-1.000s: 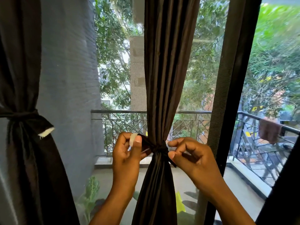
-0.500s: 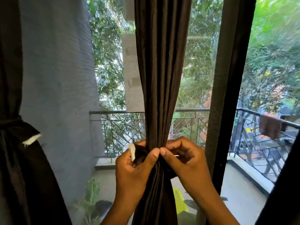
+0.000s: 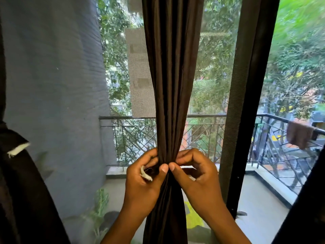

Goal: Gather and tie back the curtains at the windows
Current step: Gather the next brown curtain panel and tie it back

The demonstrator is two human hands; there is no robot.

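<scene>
A dark brown curtain (image 3: 171,76) hangs gathered in the middle of the window. My left hand (image 3: 144,184) and my right hand (image 3: 195,178) pinch it at its narrowest point, thumbs meeting in front of the folds. In my left hand lies the end of a dark tie-back strap with a white fuzzy patch (image 3: 146,175). The strap's other end is hidden inside my right hand. At the left edge hangs a second dark curtain (image 3: 22,182), tied back, with a white strap end (image 3: 16,149) sticking out.
A dark window frame post (image 3: 246,103) stands just right of the curtain. Behind the mesh screen lie a balcony with a metal railing (image 3: 202,131), a grey wall (image 3: 56,85) on the left, trees, and a brown cloth (image 3: 299,134) over the rail.
My hands have come together from either side of the curtain, so the thumbs now meet in front. The view has shifted right and closer.
</scene>
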